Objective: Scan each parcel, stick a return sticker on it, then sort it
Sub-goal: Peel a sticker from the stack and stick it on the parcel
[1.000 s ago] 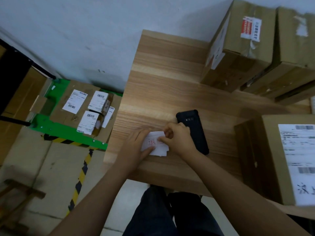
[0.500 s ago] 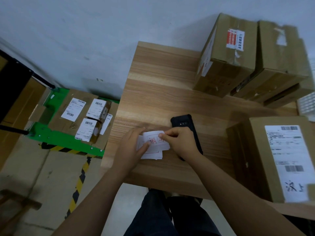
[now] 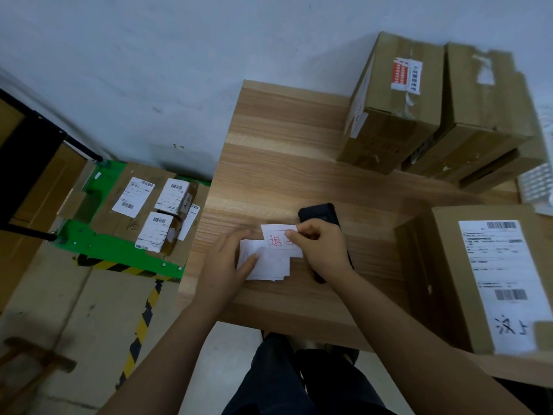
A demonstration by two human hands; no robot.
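Head view: my right hand (image 3: 321, 250) pinches a return sticker (image 3: 276, 241) over the stack (image 3: 269, 266), which my flat-fingered left hand (image 3: 226, 262) pins to the bench (image 3: 284, 175) against sliding; the parcel (image 3: 490, 280) waits alongside.

left hand (image 3: 223, 265) flat, fingers straight, right hand (image 3: 321, 250) pinching

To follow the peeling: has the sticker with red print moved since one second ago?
Yes. The right hand has pulled the sticker partly off the stack, toward the black scanner.
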